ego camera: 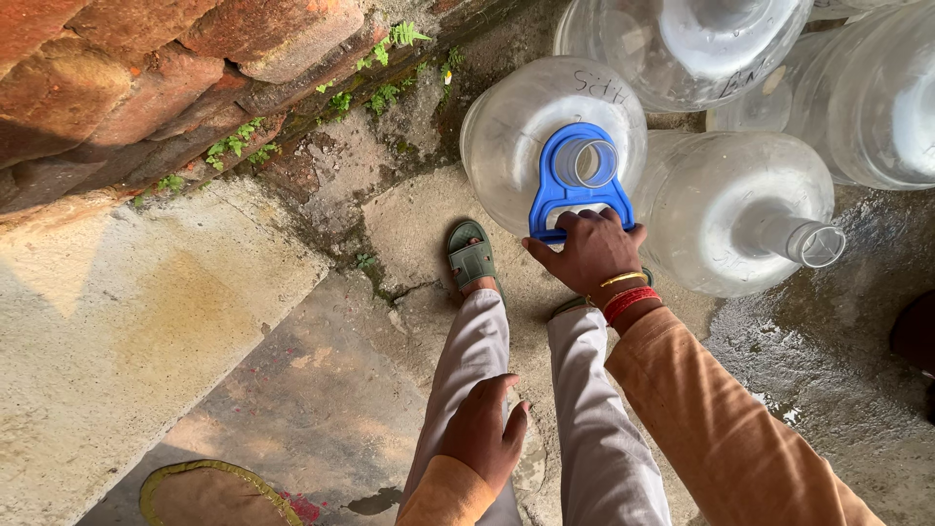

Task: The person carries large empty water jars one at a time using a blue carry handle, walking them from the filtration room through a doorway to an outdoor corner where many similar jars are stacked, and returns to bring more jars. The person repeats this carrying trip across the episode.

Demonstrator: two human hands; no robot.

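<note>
directly ahead of the person, the right hand grips the blue carry handle clipped around the neck of a clear water jug. the jug stands upright on the ground, neck up. the left hand rests loosely curled on the thigh, holding nothing, well apart from the jug.

head view | worn high, faces straight down — close over legs and ground | single view

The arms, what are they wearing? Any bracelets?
Both arms wear long orange sleeves. The right hand has a thin gold bangle and red thread bands at the wrist. The left hand is bare, with no jewellery in view.
</note>
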